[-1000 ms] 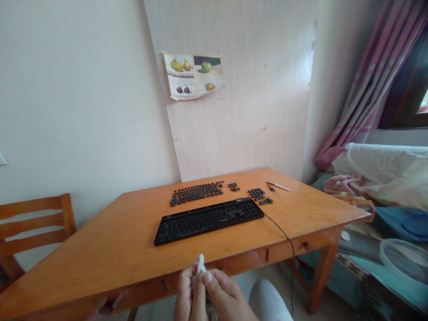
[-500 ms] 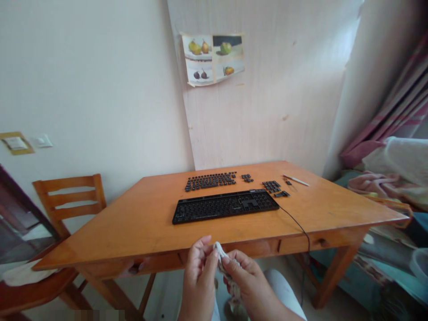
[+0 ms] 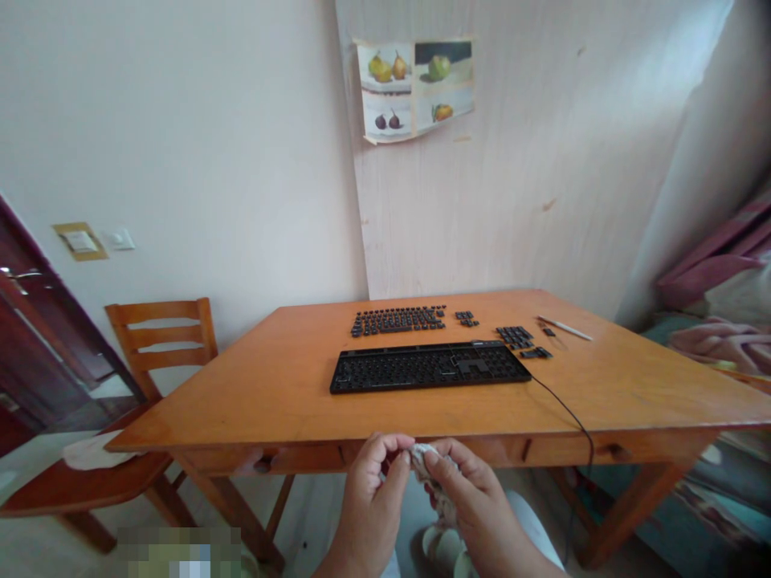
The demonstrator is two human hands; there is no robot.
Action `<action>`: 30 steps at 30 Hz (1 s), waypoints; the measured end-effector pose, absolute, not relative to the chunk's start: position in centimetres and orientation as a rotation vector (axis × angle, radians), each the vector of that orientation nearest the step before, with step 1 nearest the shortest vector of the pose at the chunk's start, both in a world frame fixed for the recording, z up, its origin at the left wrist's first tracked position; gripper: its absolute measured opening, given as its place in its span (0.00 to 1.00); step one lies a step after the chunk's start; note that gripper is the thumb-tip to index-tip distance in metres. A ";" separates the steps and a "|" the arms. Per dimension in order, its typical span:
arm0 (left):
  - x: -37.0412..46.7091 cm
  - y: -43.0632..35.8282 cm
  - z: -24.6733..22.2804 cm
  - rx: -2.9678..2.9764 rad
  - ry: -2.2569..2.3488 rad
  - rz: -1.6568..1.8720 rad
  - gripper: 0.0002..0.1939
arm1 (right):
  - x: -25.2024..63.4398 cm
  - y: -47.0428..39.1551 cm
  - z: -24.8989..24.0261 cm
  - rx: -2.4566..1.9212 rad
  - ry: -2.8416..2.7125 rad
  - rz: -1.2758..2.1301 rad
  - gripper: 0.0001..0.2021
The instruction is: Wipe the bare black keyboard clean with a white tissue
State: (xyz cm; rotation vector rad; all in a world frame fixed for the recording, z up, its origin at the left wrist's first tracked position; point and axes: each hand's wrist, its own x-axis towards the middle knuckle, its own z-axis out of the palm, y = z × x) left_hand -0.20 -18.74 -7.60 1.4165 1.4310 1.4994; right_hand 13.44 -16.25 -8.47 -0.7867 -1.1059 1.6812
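Note:
Both hands are together in front of the table's near edge. My left hand (image 3: 377, 490) pinches one end of a crumpled whitish cloth (image 3: 442, 507). Around the same cloth, my right hand (image 3: 467, 486) has its fingers closed, with the thumb on top. Part of the cloth hangs below the right fingers. Beyond the hands a black keyboard (image 3: 397, 371) without most of its keycaps lies on the wooden table (image 3: 259, 385). Rows of loose black keycaps (image 3: 397, 319) are laid out behind it, with smaller groups (image 3: 513, 335) to the right.
A white pen-like tool (image 3: 566, 327) lies at the back right of the table. The keyboard's cable (image 3: 563, 408) runs over the front edge. A wooden chair (image 3: 172, 337) stands on the left. Folded fabrics (image 3: 716, 345) are piled at the right.
The view has shifted, so the table and keyboard appear further left relative to the wall's right side. My left fingers have closed onto the cloth's end, which now bends down between the hands.

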 end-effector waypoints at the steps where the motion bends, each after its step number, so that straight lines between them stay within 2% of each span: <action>1: -0.3 -18.7 -7.6 1.451 1.438 1.512 0.10 | 13.5 -16.3 -8.4 -0.783 -1.111 1.685 0.19; 10: -0.1 -19.6 -6.9 1.519 1.372 1.498 0.12 | 13.5 -16.4 -8.4 -0.777 -1.157 1.635 0.18; 16: 0.1 -19.4 -6.9 1.252 1.239 1.434 0.13 | 13.6 -16.7 -7.8 -0.789 -1.146 1.654 0.19; 22: -0.1 -20.0 -6.7 1.058 1.055 1.458 0.08 | 13.6 -16.8 -8.1 -0.786 -1.089 1.587 0.17; 30: 0.4 -20.7 -6.1 0.986 1.023 1.524 0.06 | 14.2 -17.4 -7.3 -0.696 -1.546 1.280 0.12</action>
